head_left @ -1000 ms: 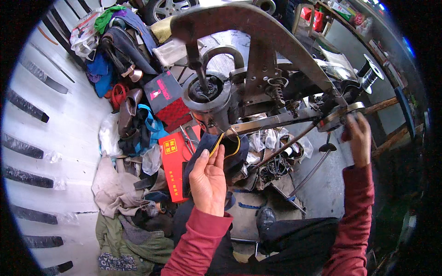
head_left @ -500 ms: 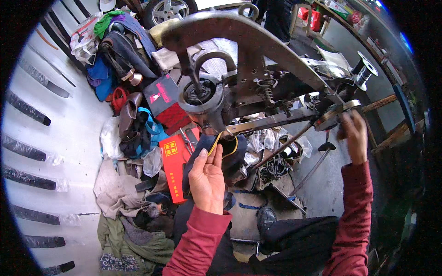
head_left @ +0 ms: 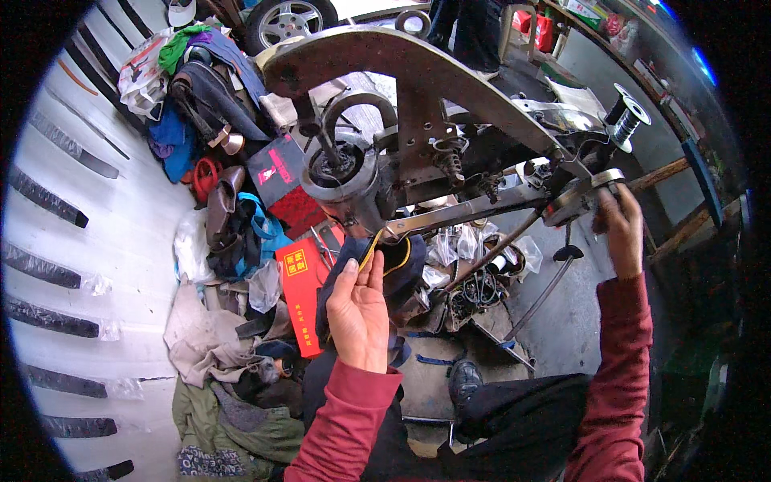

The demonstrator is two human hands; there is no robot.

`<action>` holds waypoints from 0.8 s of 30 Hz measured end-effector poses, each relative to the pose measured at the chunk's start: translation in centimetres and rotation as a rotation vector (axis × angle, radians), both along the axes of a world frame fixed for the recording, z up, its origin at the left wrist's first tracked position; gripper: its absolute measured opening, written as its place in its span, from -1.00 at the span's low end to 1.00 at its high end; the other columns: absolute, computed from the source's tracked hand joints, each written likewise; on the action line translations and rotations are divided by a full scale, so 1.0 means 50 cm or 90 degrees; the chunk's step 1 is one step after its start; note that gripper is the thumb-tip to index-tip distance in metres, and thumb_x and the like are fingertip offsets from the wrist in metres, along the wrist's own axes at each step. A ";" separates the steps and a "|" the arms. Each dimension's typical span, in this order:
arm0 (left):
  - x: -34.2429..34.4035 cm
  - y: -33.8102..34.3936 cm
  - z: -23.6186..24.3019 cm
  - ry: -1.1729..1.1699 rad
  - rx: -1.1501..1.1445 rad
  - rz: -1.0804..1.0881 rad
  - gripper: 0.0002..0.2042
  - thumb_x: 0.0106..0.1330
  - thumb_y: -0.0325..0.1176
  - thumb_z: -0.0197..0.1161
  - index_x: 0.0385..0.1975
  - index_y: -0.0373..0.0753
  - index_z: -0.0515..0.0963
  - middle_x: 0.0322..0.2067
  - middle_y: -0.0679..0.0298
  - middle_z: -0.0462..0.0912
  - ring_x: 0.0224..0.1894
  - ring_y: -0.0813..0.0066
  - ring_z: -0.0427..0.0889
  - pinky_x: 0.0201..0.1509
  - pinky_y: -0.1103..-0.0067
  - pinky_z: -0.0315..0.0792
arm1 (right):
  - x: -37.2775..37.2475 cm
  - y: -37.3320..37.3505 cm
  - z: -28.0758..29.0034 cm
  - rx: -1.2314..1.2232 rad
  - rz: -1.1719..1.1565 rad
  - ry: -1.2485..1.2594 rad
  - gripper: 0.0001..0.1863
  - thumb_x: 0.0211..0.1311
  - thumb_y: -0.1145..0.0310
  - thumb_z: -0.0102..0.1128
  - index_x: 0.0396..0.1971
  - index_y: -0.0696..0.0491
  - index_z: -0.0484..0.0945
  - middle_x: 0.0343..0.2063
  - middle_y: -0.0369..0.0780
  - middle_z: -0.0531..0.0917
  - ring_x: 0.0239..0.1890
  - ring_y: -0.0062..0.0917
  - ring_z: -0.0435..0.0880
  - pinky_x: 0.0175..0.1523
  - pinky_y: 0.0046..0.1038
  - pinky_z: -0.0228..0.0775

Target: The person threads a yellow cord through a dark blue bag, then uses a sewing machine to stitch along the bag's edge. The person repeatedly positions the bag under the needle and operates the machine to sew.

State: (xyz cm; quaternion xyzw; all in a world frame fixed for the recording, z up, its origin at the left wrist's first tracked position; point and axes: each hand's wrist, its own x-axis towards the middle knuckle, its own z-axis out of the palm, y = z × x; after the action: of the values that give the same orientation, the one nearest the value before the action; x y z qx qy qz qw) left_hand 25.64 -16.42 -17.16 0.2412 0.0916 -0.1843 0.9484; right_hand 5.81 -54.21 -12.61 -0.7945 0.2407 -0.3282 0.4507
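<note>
A large grey metal stitching machine [head_left: 418, 72] with a long curved arm fills the middle of the view. My left hand [head_left: 359, 309] holds a dark shoe with yellow trim [head_left: 391, 261] up against the machine's head [head_left: 341, 173], fingers wrapped on its side. My right hand [head_left: 620, 227] grips the metal hand wheel [head_left: 580, 197] at the machine's right end. Both forearms wear dark red sleeves. A black thread spool [head_left: 625, 120] stands near the wheel.
Shoes, bags and cloth are heaped at the left [head_left: 217, 120], with red flat packets [head_left: 301, 293] and a red box [head_left: 277, 173]. A car wheel [head_left: 289, 20] sits at the top. Crumpled clothes [head_left: 217, 353] lie lower left. Tools and plastic bags [head_left: 474, 265] lie under the machine.
My right hand has stayed on the hand wheel and shifted slightly with it. The left hand keeps the shoe at the machine's head. The view has tilted a little.
</note>
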 end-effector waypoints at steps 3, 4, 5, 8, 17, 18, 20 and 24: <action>0.007 -0.002 0.004 0.003 -0.001 -0.003 -0.89 0.43 -0.54 0.19 -0.20 -0.45 0.62 -0.13 0.05 0.76 0.01 0.29 0.73 0.41 0.29 0.48 | -0.009 -0.092 -0.048 -0.235 -0.308 0.148 -0.87 0.48 0.37 0.11 -0.17 0.12 0.54 -0.51 -0.33 0.53 -0.54 -0.66 0.42 -0.44 -0.54 0.31; 0.007 -0.002 0.005 0.010 0.000 -0.004 -0.89 0.43 -0.54 0.19 -0.19 -0.45 0.62 -0.13 0.04 0.76 0.01 0.29 0.73 0.41 0.29 0.48 | -0.010 -0.093 -0.087 -0.120 -0.262 0.105 -0.87 0.46 0.37 0.15 -0.14 0.11 0.54 -0.51 -0.33 0.54 -0.53 -0.64 0.43 -0.43 -0.54 0.32; 0.008 -0.002 0.005 0.017 0.001 -0.004 -0.89 0.43 -0.55 0.19 -0.19 -0.45 0.62 -0.12 0.04 0.76 0.02 0.28 0.73 0.41 0.29 0.48 | -0.012 -0.078 -0.124 0.014 -0.276 0.130 -0.85 0.44 0.37 0.20 -0.11 0.10 0.54 -0.51 -0.32 0.54 -0.53 -0.63 0.43 -0.42 -0.54 0.33; 0.009 0.000 0.000 0.013 -0.012 -0.008 -0.88 0.44 -0.55 0.18 -0.19 -0.45 0.62 -0.11 0.02 0.76 0.02 0.28 0.74 0.40 0.29 0.49 | 0.022 0.026 -0.174 0.083 -0.102 0.264 -0.79 0.38 0.41 0.27 -0.08 0.14 0.53 -0.49 -0.30 0.59 -0.53 -0.62 0.48 -0.42 -0.52 0.36; 0.012 -0.005 -0.002 -0.005 -0.011 -0.012 -0.87 0.45 -0.52 0.18 -0.20 -0.43 0.64 -0.09 0.03 0.77 0.03 0.31 0.74 0.40 0.29 0.48 | -0.025 -0.098 -0.042 -0.126 -0.243 0.106 -0.85 0.47 0.34 0.13 -0.19 0.11 0.59 -0.53 -0.33 0.55 -0.57 -0.67 0.45 -0.44 -0.55 0.29; 0.011 -0.005 0.000 0.002 0.000 -0.010 -0.87 0.45 -0.52 0.17 -0.19 -0.43 0.65 -0.09 0.03 0.77 0.04 0.31 0.74 0.40 0.29 0.48 | -0.022 -0.108 -0.090 -0.111 -0.248 0.086 -0.85 0.47 0.34 0.15 -0.16 0.10 0.59 -0.52 -0.31 0.56 -0.57 -0.66 0.47 -0.43 -0.53 0.32; 0.010 -0.006 0.002 0.001 -0.011 -0.005 -0.86 0.46 -0.52 0.17 -0.18 -0.44 0.64 -0.09 0.03 0.76 0.04 0.31 0.73 0.40 0.30 0.48 | 0.000 -0.073 -0.184 -0.126 -0.214 0.124 -0.83 0.45 0.34 0.19 -0.11 0.11 0.59 -0.49 -0.26 0.61 -0.55 -0.63 0.52 -0.40 -0.47 0.37; 0.011 -0.004 -0.005 -0.010 0.003 -0.013 -0.85 0.46 -0.53 0.16 -0.16 -0.47 0.63 -0.09 0.01 0.76 0.04 0.28 0.73 0.39 0.29 0.48 | 0.011 0.060 -0.157 0.263 0.088 0.260 -0.76 0.44 0.32 0.21 -0.10 0.19 0.58 -0.50 -0.27 0.61 -0.54 -0.61 0.56 -0.43 -0.49 0.36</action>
State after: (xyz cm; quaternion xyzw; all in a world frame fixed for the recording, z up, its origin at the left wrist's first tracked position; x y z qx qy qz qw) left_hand 26.20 -16.60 -17.43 0.2461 0.0823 -0.1920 0.9465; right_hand 6.39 -51.23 -20.48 -0.7498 0.3335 -0.0741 0.5666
